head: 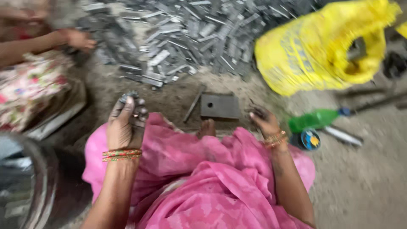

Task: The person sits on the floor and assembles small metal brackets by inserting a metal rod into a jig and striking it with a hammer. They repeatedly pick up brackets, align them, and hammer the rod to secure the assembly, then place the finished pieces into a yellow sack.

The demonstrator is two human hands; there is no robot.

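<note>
Holding: my left hand (126, 123) is raised, fingers curled round a few small grey metal pieces (128, 96) at the fingertips.
Right hand (263, 120): low by the dirt floor (364, 182), fingers bent; too blurred to tell whether it grips anything.
Block: 1 flat steel block (220, 105) with a hole lies between my hands, a thin bar (194, 103) beside it.
Risk: I judge the pieces could slip into my pink cloth (203, 178), since only fingertips pinch them.
Nearby: scrap pile (186, 34), yellow sack (322, 46), green bottle (316, 119), another person's hand (80, 40).
</note>
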